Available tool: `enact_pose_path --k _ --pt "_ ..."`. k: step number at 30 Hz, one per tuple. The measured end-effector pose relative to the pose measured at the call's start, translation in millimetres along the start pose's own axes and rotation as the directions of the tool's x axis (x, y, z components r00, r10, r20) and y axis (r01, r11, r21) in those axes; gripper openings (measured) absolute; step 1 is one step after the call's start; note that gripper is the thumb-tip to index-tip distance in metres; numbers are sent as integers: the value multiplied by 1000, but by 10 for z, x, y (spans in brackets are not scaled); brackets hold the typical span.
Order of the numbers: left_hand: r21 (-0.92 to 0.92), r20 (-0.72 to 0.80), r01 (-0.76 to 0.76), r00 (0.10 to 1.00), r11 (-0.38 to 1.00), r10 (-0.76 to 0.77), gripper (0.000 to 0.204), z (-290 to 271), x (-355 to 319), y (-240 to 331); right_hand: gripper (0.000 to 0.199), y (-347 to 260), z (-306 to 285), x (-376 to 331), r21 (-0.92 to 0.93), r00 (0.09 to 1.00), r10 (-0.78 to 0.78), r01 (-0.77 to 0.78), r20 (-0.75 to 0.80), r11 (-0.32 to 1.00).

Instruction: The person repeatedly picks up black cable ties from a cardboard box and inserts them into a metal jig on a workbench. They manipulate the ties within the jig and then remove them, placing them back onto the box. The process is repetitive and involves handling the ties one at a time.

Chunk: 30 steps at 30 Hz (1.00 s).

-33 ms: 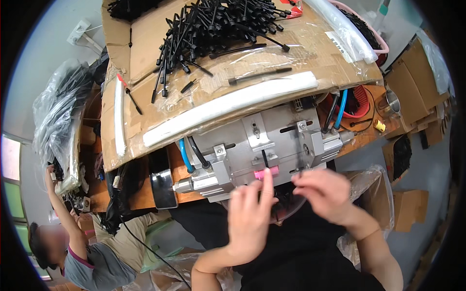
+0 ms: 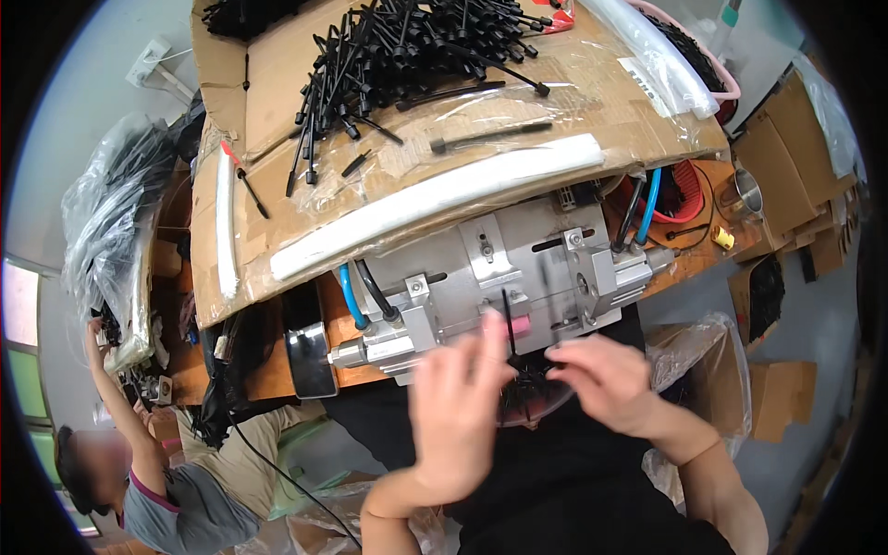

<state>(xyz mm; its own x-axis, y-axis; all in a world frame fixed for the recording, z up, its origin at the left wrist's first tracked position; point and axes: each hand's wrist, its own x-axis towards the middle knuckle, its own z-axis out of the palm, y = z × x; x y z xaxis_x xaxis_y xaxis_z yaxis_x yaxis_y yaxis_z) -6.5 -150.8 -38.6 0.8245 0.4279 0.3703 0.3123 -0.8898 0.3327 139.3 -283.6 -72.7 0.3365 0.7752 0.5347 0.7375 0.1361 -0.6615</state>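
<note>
A metal clamping fixture (image 2: 486,264) faces me, with a small pink piece (image 2: 523,325) at its front. A thin black rod (image 2: 510,324) stands upright beside the pink piece. My left hand (image 2: 453,407) is blurred, its index finger stretched up beside that rod and partly covering the pink piece; whether it grips the rod is unclear. My right hand (image 2: 610,381) has thumb and fingers pinched together at the fixture's front edge, on the lower end of a second thin dark rod (image 2: 552,291), smeared by motion. Below the fingertips, a round container (image 2: 546,416) holds dark pieces.
Behind the fixture, a cardboard sheet (image 2: 638,129) carries a heap of black capped rods (image 2: 398,69) and a white strip (image 2: 444,203). Blue hoses (image 2: 351,296) join the fixture. A red basket (image 2: 683,199) stands right. A co-worker (image 2: 185,499) reaches up at left.
Both hands have shifted slightly left. My left index finger has moved off the pink piece's middle. More of the upright black rod shows, lower down. The rod in my right hand has moved left.
</note>
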Motion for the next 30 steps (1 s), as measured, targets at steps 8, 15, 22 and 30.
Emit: enact_pose_path --k 8,15,22,30 --pt "105 -416 206 898 973 -145 24 -669 1023 -1112 57 61 428 -160 -96 995 -9 18 96 995" --pt "153 -375 141 924 978 -74 21 -623 1132 -1147 57 -36 208 7 -190 979 36 3 202 982" --pt "-136 -137 -308 947 942 290 17 -296 1771 -816 15 244 -266 1678 -582 929 -315 150 -193 799" --pt "-250 82 -167 978 954 193 18 -522 1432 -930 10 610 -510 2086 -774 974 68 130 218 620"
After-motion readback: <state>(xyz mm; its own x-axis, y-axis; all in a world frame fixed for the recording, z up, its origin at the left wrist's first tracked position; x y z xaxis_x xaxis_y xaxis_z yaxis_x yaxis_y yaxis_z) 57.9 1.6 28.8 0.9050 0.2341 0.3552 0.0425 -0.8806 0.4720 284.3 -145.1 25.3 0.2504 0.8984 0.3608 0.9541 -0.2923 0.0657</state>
